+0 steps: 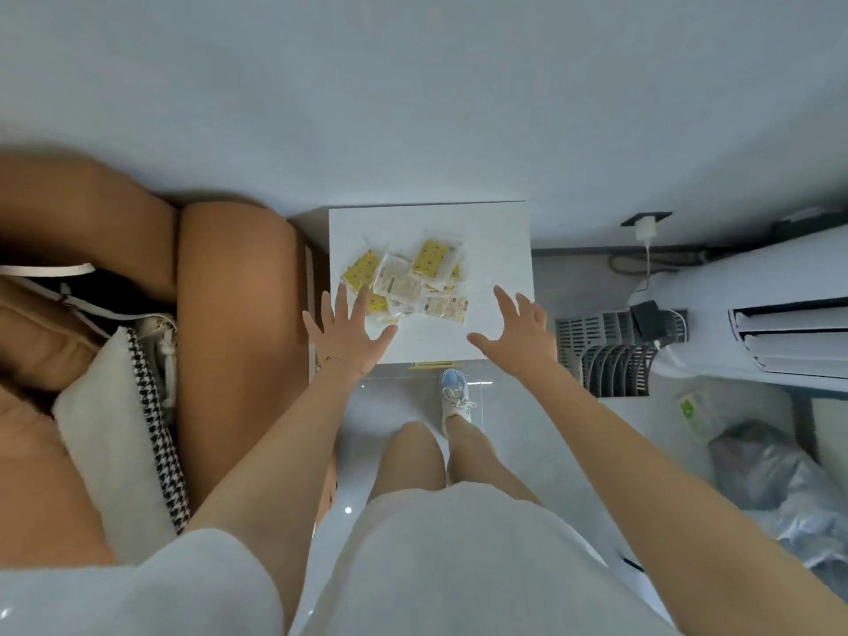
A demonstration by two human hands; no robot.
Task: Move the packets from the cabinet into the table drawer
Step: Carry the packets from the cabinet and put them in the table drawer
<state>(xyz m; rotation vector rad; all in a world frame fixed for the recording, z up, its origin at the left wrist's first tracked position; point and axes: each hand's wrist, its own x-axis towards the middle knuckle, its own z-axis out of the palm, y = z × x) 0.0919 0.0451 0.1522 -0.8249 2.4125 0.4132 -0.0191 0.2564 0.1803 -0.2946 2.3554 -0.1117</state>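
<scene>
I see the packets (406, 280) heaped loosely on the white desk (495, 241), toward its left side. My left hand (346, 335) hovers at the heap's near edge, maybe brushing one packet; my right hand (521, 332) hangs just beside it. Both hands' fingers (342, 305) are spread, gripping nothing.

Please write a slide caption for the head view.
Open left hand and right hand reach for packets piled on a white surface.

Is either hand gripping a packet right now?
No: the left hand and right hand are both spread open, and the packets lie loose on the white surface.
</scene>
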